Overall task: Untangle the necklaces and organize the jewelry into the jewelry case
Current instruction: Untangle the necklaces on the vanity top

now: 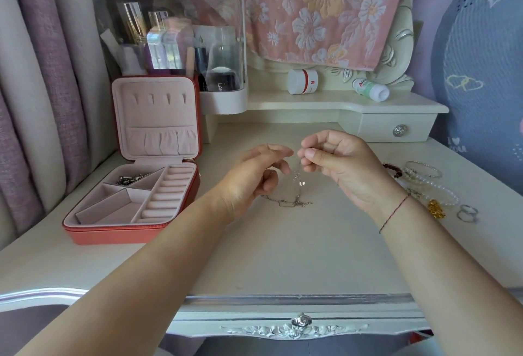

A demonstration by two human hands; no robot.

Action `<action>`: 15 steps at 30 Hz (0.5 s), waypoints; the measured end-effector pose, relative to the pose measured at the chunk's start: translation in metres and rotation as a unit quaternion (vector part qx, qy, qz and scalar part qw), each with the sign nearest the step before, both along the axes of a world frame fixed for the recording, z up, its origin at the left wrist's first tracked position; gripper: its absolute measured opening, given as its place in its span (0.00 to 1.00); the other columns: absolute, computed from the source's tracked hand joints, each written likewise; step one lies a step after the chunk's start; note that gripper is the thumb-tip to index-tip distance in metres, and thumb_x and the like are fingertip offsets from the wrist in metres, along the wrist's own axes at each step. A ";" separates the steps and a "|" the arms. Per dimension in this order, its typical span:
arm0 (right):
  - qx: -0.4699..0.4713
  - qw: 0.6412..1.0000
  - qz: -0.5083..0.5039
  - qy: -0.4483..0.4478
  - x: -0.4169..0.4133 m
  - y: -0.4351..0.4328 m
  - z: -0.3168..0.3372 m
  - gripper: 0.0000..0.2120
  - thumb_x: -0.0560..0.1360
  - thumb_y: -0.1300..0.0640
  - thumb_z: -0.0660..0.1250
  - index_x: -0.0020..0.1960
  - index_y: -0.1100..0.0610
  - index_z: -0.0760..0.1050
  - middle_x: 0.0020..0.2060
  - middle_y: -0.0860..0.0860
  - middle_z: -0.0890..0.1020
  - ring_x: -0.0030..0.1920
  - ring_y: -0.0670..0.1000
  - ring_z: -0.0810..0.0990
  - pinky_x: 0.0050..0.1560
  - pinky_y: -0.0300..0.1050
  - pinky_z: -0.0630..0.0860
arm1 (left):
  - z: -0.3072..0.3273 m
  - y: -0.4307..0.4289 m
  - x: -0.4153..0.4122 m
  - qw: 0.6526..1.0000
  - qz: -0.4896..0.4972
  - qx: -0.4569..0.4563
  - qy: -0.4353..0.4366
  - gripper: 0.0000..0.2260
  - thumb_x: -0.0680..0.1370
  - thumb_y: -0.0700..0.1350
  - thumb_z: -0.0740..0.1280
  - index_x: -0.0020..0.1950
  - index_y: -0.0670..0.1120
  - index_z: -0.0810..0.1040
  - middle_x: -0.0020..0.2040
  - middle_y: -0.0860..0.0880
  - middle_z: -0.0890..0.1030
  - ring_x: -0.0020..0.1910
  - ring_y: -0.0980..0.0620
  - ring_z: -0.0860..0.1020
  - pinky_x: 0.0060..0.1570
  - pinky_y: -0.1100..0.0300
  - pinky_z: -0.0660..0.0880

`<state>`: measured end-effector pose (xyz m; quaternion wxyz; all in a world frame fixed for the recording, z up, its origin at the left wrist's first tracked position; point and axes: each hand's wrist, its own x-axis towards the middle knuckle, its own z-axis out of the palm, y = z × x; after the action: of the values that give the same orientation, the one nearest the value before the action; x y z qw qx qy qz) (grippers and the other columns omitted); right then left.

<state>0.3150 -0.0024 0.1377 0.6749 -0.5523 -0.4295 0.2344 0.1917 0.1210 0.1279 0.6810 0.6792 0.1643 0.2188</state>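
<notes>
Early yet. My right hand (345, 169) pinches tangled necklaces (295, 200), one end raised, rest on counter (283, 256). Left hand (252, 180) fingers (278, 152) half-curled beside chain, grip unclear. Jewelry case (127, 235) open, one compartment holds pieces. Bracelets (430, 183), rings (468, 213) still outside.

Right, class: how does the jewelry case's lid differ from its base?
The lid stands upright; the base lies flat on the table. The lid has small tabs and a gathered pocket; the base has compartments and ring rolls. The lid holds nothing visible; the base has silver pieces in its back-left compartment. Both are pink-lined.
</notes>
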 end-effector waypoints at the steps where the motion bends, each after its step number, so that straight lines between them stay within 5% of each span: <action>1: 0.008 1.000 0.003 0.007 0.000 0.000 0.001 0.09 0.76 0.72 0.63 0.46 0.60 0.76 0.38 0.53 0.82 0.38 0.48 0.79 0.43 0.40 0.77 | -0.001 0.000 0.000 1.000 -0.001 0.010 0.005 0.10 0.81 0.43 0.61 0.57 0.42 0.79 0.37 0.49 0.77 0.25 0.54 0.61 0.27 0.62 0.56; 9: 0.064 0.996 0.004 0.056 -0.001 -0.001 0.005 0.10 0.76 0.73 0.61 0.45 0.60 0.75 0.37 0.53 0.82 0.37 0.48 0.79 0.43 0.40 0.77 | -0.002 -0.003 0.000 0.995 -0.019 0.066 0.065 0.09 0.78 0.40 0.66 0.56 0.43 0.82 0.30 0.50 0.69 0.22 0.57 0.60 0.22 0.67 0.56; 15: 0.067 0.996 -0.006 0.066 0.001 -0.001 0.005 0.10 0.76 0.73 0.61 0.44 0.60 0.75 0.37 0.53 0.81 0.36 0.47 0.78 0.43 0.40 0.78 | -0.001 -0.005 -0.001 0.993 -0.033 0.089 0.070 0.02 0.75 0.41 0.71 0.44 0.47 0.84 0.27 0.52 0.65 0.24 0.56 0.58 0.23 0.66 0.55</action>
<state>0.3158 -0.0038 0.1423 0.7388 -0.4917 -0.3957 0.2365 0.1908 0.1163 0.1270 0.6115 0.7560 0.1683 0.1620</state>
